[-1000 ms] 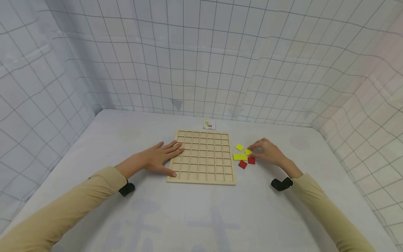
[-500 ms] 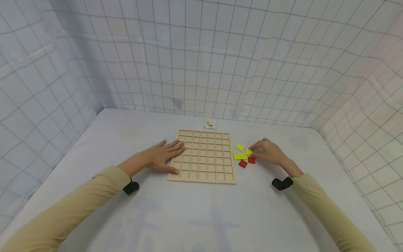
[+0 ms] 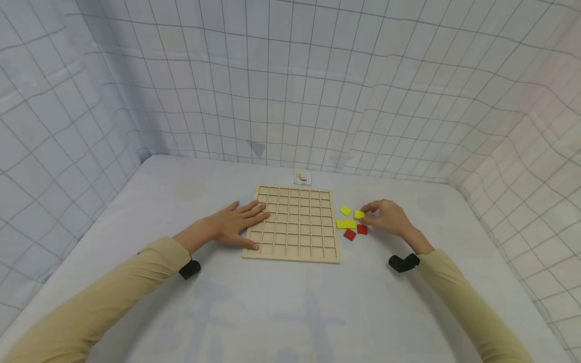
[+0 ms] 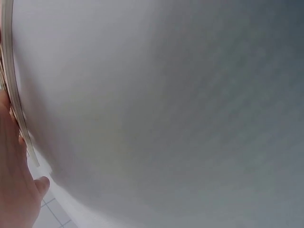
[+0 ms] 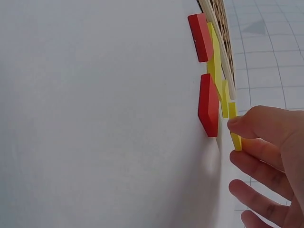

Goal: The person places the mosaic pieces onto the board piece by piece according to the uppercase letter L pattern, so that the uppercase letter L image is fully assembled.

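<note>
In the head view my left hand (image 3: 236,225) rests with spread fingers on the left edge of a wooden grid board (image 3: 292,224). My right hand (image 3: 388,218) pinches a yellow square tile (image 3: 359,215) between thumb and fingers, just right of the board. In the right wrist view the thumb covers part of that tile (image 5: 236,143). Two yellow tiles (image 3: 346,224) lie side by side against the board's right edge, and a single yellow tile (image 3: 345,210) lies behind them. Closer to me are one red tile (image 3: 350,234) and another red tile (image 3: 362,229).
A small card (image 3: 302,178) printed with a grid and coloured squares lies behind the board. White cloth covers the table (image 3: 290,312). Grid-patterned curtains (image 3: 317,91) enclose the back and sides.
The right hand's yellow tile has risen slightly and moved a little away from me. The left hand stays on the board, which looks slightly shifted in view.
</note>
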A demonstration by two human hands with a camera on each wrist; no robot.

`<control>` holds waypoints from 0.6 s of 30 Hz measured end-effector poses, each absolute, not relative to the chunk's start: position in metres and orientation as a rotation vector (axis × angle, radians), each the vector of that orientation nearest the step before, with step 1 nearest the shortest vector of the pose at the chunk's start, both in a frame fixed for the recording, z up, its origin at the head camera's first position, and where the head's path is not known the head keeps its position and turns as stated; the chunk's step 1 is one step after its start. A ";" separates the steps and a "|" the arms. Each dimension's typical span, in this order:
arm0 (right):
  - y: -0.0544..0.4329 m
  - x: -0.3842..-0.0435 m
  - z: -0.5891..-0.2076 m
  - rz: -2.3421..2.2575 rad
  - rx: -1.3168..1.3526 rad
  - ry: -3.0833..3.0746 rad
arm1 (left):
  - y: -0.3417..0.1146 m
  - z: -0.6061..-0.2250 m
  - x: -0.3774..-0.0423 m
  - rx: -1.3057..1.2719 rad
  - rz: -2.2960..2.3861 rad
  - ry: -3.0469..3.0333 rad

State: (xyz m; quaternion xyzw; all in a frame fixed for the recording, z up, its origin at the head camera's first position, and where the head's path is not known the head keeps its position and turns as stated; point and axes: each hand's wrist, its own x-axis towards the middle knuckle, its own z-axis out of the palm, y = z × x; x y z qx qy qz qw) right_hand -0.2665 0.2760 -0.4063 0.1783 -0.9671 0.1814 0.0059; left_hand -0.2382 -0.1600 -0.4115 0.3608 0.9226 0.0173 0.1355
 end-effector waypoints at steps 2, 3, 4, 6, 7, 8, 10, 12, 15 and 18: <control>0.275 -0.267 -0.406 0.595 0.546 -3.011 | -0.160 -0.410 -0.238 1.058 0.050 2.676; 0.275 -0.267 -0.406 0.611 0.543 -3.004 | -0.159 -0.409 -0.238 1.058 0.038 2.676; 0.275 -0.267 -0.406 0.627 0.547 -2.996 | -0.159 -0.408 -0.239 1.055 0.030 2.675; 0.274 -0.268 -0.406 0.654 0.558 -2.980 | -0.158 -0.406 -0.239 1.052 0.005 2.675; 0.273 -0.268 -0.407 0.661 0.563 -2.975 | -0.158 -0.405 -0.239 1.056 0.010 2.673; 0.273 -0.267 -0.407 0.668 0.573 -2.971 | -0.158 -0.405 -0.239 1.058 0.008 2.670; 0.271 -0.268 -0.407 0.679 0.580 -2.961 | -0.159 -0.405 -0.238 1.065 0.013 2.666; 0.269 -0.267 -0.408 0.684 0.585 -2.947 | -0.159 -0.406 -0.238 1.072 0.016 2.660; 0.263 -0.267 -0.407 0.697 0.594 -2.922 | -0.160 -0.406 -0.236 1.073 0.025 2.656; 0.256 -0.268 -0.405 0.710 0.598 -2.901 | -0.159 -0.407 -0.235 1.077 0.040 2.659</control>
